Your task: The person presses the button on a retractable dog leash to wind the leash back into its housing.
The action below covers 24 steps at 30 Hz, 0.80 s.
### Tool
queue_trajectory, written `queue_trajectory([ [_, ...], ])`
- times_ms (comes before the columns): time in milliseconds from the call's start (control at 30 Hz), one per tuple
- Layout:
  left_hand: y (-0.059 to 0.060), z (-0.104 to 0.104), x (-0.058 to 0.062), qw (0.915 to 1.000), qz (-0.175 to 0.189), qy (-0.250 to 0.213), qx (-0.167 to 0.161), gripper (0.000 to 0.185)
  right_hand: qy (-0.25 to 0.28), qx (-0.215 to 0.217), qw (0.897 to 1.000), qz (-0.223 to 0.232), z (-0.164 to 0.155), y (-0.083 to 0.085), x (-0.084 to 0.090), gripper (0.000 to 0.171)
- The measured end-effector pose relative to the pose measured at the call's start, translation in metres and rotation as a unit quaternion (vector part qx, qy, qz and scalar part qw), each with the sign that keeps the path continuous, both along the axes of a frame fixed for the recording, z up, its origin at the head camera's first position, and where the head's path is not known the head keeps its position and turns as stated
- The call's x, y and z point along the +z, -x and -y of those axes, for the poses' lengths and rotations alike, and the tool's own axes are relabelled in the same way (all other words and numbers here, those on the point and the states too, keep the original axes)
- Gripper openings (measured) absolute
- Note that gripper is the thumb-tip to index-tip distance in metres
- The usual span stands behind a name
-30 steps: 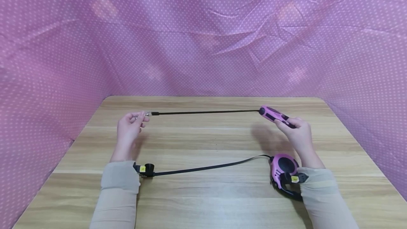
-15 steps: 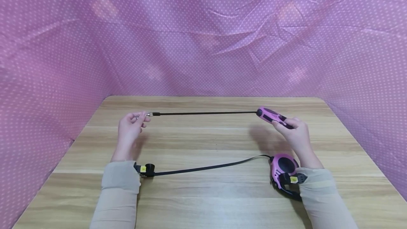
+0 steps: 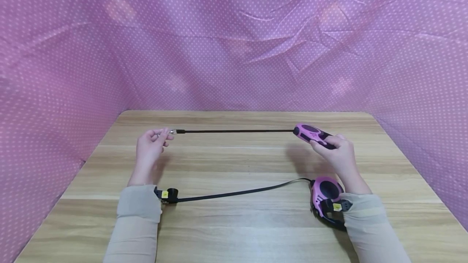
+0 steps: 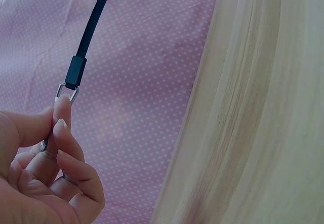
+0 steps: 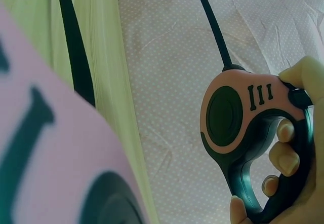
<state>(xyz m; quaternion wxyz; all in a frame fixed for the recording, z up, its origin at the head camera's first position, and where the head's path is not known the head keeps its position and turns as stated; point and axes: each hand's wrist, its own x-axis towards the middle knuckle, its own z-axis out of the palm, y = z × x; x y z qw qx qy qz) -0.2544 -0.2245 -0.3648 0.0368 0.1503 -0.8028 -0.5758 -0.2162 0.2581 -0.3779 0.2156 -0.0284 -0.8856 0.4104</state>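
My right hand (image 3: pixel 340 155) grips the black handle of a pink and black retractable dog leash (image 5: pixel 225 112), fingers through its loop and thumb by the button. From its nose a black strap (image 3: pixel 237 131) runs straight leftward above the table. At the strap's other end is a metal clip (image 4: pixel 67 89), which my left hand (image 3: pixel 149 147) pinches between thumb and fingers; part of the clip is hidden by them. A second pink and black retractable leash (image 3: pixel 322 188) lies on the table beneath my right wrist, its handle partly covered by the wrist camera and sleeve.
The second leash's strap (image 3: pixel 237 192) stretches left across the wooden table (image 3: pixel 234 234) to my left wrist, where its end is hidden. Pink dotted cloth (image 3: pixel 234 52) hangs behind the table and along both sides.
My right hand has shifted slightly left with the held leash, and the strap between the hands is a little shorter. The left hand has barely moved; the second leash stays put.
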Motion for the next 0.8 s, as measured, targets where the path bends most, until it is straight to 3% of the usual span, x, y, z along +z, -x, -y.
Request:
queue_trajectory([
  [400,-0.0018,-0.0019,0.0025,0.9999,-0.003,0.007,-0.013,0.039,-0.027,0.005,0.999,-0.018,0.0023,0.0009,-0.0012,0.032],
  [800,-0.0005,-0.0038,-0.0014,0.9996,-0.018,0.004,-0.023,0.032,-0.038,0.011,0.999,-0.019,0.0028,-0.0005,-0.0003,0.027],
])
